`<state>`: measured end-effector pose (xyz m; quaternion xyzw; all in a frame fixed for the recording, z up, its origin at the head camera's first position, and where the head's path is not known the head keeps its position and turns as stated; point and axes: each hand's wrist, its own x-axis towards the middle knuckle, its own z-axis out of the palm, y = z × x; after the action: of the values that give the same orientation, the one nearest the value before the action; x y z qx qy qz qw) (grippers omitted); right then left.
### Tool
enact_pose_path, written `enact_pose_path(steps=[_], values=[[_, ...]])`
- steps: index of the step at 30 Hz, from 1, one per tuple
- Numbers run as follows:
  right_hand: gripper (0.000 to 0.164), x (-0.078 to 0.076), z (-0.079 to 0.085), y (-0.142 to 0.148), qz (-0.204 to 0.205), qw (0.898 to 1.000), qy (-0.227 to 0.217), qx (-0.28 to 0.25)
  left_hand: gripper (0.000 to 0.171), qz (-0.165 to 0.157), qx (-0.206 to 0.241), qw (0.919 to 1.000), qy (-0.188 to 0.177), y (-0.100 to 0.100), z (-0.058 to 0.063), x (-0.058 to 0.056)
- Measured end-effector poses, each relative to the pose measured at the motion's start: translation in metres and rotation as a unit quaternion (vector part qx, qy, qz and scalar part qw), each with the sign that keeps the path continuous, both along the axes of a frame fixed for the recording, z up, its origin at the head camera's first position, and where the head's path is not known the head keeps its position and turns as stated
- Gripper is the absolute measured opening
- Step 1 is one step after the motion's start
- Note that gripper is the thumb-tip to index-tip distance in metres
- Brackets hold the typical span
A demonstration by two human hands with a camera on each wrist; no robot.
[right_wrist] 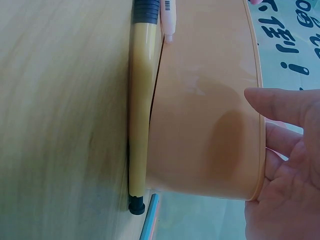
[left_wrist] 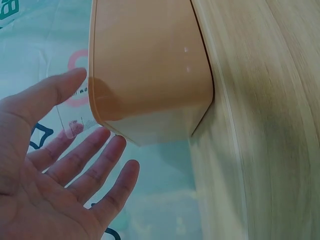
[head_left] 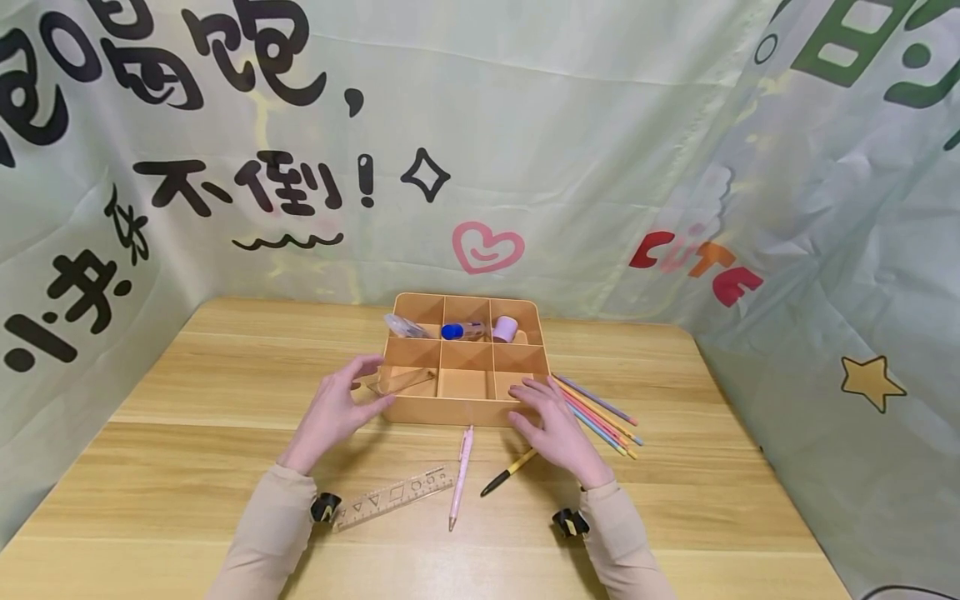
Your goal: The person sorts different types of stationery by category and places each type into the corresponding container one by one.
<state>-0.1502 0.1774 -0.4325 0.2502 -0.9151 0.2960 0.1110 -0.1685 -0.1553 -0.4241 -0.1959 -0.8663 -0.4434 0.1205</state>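
An orange box (head_left: 450,412) with six compartments stands on the table. My left hand (head_left: 335,412) is at its front left corner, fingers spread, and in the left wrist view the hand (left_wrist: 65,170) grips nothing. A clear measuring piece with ruler marks (head_left: 408,382) lies in the front left compartment and sticks out past the rim near those fingers. At the front right corner is my right hand (head_left: 558,429); its thumb (right_wrist: 280,104) is by the front rim and its fingers are behind it, fairly straight. Contact with the rim is unclear.
Before the box lie a clear ruler (head_left: 393,498), a pink pen (head_left: 462,479) and a yellow pen with black ends (head_left: 508,472). Several coloured pencils (head_left: 600,414) lie to the right. The back compartments hold a blue-capped tube (head_left: 461,332), a purple cylinder (head_left: 505,329) and a translucent item (head_left: 406,326).
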Motion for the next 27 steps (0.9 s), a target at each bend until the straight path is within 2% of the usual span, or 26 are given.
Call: enact_pose_path(steps=[10, 27], values=[[0.037, -0.001, -0.001, 0.0, 0.002, 1.0, -0.001, -0.007, 0.062, -0.014, -0.016, 0.9998, 0.0, -0.002, -0.001, 0.001], [0.037, 0.0, 0.0, -0.001, 0.007, 1.0, 0.013, -0.007, 0.076, -0.019, -0.017, 0.9985, -0.048, -0.01, 0.001, 0.001]])
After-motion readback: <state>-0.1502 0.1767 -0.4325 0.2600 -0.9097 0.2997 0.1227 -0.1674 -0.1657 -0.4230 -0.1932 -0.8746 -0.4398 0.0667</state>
